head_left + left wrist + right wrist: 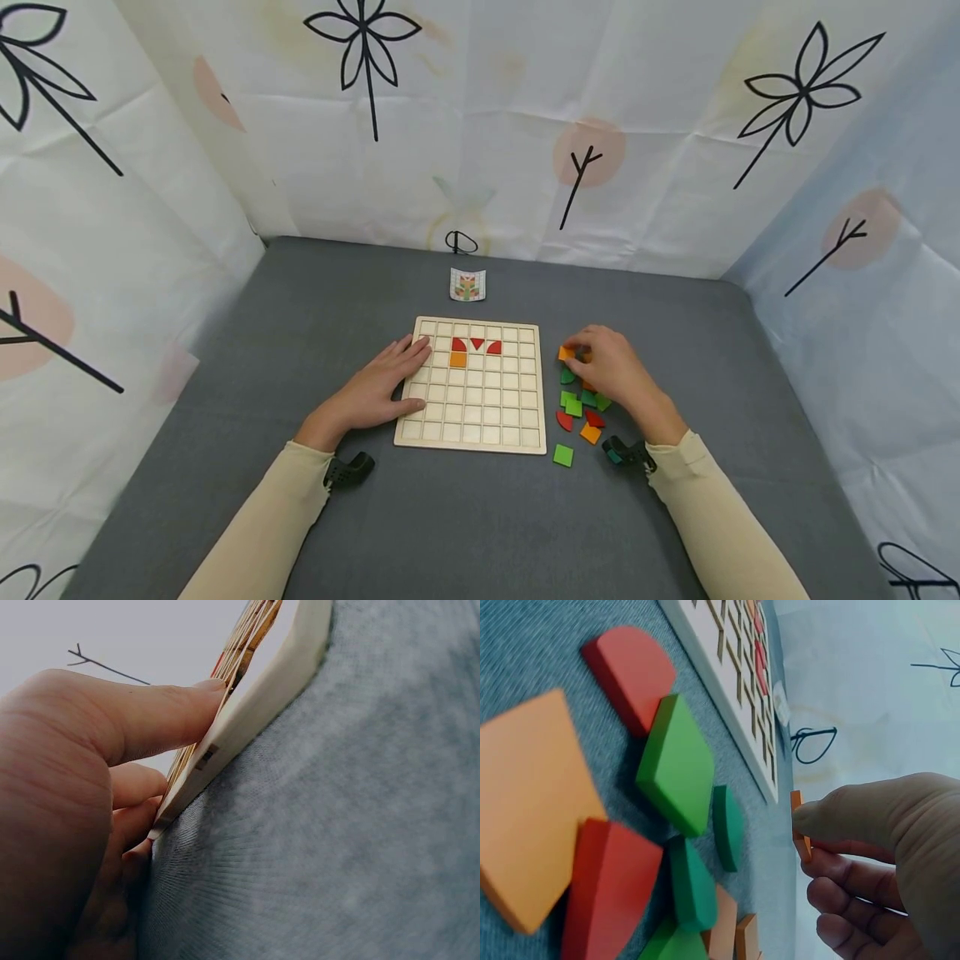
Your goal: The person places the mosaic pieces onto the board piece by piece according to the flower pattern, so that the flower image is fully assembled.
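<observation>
A square wooden grid board (468, 435) lies on the table, with two red quarter-round tiles, a red triangle tile (477, 343) between them and an orange square tile (458, 359) set in its upper cells. My left hand (375, 385) rests on the board's left edge, fingers spread and fairly straight; in the left wrist view its thumb (172, 716) touches the rim. Right of the board, my right hand (613, 367) pinches an orange tile (800, 836) between thumb and fingers. Loose tiles lie below that hand, among them a red quarter-round (634, 675) and a light green square (676, 765).
A small picture card (468, 284) lies beyond the board. One light green square tile (563, 455) lies apart at the near side of the pile. The grey table (465, 525) is bordered by printed white cloth (480, 167) at the back and sides.
</observation>
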A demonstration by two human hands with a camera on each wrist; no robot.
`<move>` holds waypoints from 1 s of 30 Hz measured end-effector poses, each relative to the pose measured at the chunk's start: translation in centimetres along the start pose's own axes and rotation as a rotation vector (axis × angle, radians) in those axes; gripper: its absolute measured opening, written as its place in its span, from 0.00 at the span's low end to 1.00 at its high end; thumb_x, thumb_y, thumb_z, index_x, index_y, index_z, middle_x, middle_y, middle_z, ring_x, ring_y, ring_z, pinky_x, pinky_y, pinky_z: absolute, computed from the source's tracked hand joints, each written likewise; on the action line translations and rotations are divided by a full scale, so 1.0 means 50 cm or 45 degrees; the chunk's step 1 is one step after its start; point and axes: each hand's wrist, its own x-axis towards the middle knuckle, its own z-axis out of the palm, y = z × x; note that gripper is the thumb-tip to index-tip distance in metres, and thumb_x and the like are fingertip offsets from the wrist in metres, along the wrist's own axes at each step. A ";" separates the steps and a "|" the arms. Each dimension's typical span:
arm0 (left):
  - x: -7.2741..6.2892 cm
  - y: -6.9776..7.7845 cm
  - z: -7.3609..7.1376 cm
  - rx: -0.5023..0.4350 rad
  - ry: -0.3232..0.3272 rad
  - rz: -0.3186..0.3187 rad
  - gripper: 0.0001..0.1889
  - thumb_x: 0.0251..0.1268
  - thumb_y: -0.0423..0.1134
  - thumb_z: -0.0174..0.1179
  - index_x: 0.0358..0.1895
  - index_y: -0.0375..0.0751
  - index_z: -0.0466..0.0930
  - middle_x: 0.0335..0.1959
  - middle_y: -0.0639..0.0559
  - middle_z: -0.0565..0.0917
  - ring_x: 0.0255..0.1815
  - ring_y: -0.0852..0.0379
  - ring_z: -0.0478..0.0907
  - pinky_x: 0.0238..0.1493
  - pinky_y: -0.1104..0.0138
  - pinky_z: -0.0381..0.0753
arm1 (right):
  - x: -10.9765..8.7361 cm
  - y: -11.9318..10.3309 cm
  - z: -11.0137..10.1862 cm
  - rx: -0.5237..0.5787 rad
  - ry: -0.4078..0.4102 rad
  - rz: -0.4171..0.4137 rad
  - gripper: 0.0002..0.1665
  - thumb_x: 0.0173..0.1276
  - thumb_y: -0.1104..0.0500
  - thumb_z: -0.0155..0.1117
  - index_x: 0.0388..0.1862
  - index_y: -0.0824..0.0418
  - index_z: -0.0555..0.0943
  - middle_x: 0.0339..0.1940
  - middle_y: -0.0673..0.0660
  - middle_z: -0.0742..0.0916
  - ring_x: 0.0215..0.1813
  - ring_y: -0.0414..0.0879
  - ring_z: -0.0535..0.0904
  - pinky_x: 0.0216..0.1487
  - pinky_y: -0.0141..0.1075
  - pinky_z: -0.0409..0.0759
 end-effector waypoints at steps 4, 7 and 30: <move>0.001 0.000 0.000 0.008 -0.002 -0.003 0.48 0.77 0.52 0.68 0.89 0.37 0.53 0.90 0.42 0.52 0.90 0.38 0.41 0.86 0.41 0.43 | 0.002 -0.008 -0.004 0.007 0.016 -0.038 0.14 0.73 0.62 0.78 0.55 0.64 0.92 0.50 0.59 0.88 0.48 0.56 0.82 0.49 0.52 0.85; 0.001 0.001 -0.001 0.022 -0.012 -0.014 0.48 0.77 0.53 0.68 0.89 0.38 0.53 0.90 0.42 0.51 0.90 0.38 0.41 0.86 0.43 0.43 | 0.003 -0.015 -0.007 0.016 0.019 -0.050 0.14 0.72 0.62 0.78 0.54 0.64 0.92 0.49 0.59 0.88 0.47 0.55 0.81 0.47 0.51 0.84; 0.001 0.004 -0.006 -0.008 0.000 0.019 0.48 0.77 0.51 0.68 0.88 0.33 0.54 0.89 0.38 0.52 0.89 0.36 0.41 0.86 0.42 0.42 | 0.008 -0.061 -0.012 0.031 0.020 -0.106 0.12 0.73 0.62 0.78 0.53 0.62 0.92 0.49 0.57 0.88 0.48 0.54 0.81 0.47 0.50 0.83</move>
